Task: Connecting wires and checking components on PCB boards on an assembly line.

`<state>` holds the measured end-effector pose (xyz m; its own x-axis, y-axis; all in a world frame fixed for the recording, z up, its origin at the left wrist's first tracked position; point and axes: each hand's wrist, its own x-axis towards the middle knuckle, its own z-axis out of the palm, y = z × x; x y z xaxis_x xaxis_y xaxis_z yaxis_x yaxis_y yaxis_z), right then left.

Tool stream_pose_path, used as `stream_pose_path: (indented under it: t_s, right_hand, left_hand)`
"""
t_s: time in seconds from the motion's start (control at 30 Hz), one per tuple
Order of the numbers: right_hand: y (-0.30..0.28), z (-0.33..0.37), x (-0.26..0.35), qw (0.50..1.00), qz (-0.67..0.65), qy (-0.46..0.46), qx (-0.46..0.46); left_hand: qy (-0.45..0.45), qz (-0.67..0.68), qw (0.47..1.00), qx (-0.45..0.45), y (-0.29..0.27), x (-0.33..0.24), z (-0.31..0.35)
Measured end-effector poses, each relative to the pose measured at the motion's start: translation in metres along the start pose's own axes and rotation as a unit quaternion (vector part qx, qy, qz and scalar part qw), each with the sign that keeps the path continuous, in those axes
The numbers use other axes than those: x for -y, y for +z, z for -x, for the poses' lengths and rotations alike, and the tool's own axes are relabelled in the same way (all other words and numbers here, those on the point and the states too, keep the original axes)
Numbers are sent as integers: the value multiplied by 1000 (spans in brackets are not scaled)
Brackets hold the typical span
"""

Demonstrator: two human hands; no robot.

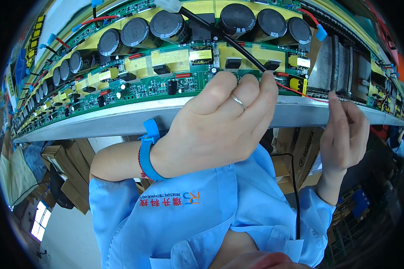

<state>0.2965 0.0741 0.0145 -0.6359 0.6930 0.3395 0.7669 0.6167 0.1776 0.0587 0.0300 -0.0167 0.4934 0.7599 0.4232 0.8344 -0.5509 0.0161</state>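
Note:
My left hand [220, 119], with a ring and a blue wrist strap [149, 154], reaches across the front of a long row of green circuit boards [197, 78]. Its fingertips are closed on the lower end of a black cable [231, 42]. A whitish connector [169, 5] caps the cable's upper end. From beside those fingers a thin red wire [296, 91] runs to the right, where my right hand [345, 130] pinches its far end between thumb and finger. Both hands are over the boards' near metal edge [292, 112].
Black cylindrical capacitors [168, 26] and yellow-wrapped transformers [201, 55] stand up from the boards. A coiled spring [335, 60] lies over grey metal at the right. Loose red wires with blue terminals [321, 32] stick up. Cardboard boxes [69, 168] are stacked below the bench.

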Motion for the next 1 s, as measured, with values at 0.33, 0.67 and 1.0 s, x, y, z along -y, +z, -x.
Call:
stream_pose_path:
  t_s: [0.33, 0.67, 1.0]
  right_hand:
    - [33, -51, -4, 945, -301, -44, -119]
    - [58, -52, -4, 882, -461, 68, -69]
    - [53, -49, -9, 907, -418, 45, -14]
  left_hand:
    - [-41, 9, 999, -6, 5, -7, 10]
    - [-45, 52, 996, -49, 14, -6, 14]
    - [-56, 54, 995, -63, 16, -8, 13]
